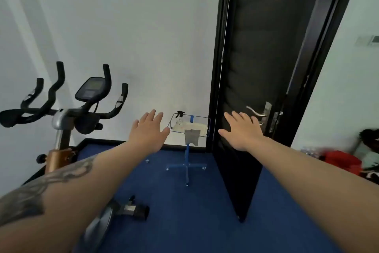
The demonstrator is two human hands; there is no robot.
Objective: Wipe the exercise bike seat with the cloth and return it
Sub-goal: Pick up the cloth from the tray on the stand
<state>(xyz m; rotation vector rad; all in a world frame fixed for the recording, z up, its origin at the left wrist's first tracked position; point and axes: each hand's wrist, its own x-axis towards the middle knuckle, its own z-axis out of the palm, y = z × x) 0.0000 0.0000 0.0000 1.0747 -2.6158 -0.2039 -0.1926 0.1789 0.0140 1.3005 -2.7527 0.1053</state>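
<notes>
A grey cloth (pixel 192 137) hangs over the front rim of a wire basket (pixel 207 127) on a blue stand (pixel 187 162) by the far wall. The exercise bike (pixel 61 121) stands at the left, its handlebars and console showing. Its seat is not in view. My left hand (pixel 148 129) is stretched forward, palm down, fingers apart, just left of the basket. My right hand (pixel 241 129) reaches out the same way, to the right of the basket and in front of the door. Neither hand holds anything.
A black door (pixel 258 68) stands open on the right, its edge jutting into the room. A spray bottle (pixel 180 116) sits in the basket. The bike's base foot (pixel 135 208) lies low on the blue carpet. Red and dark items (pixel 344 161) sit at far right.
</notes>
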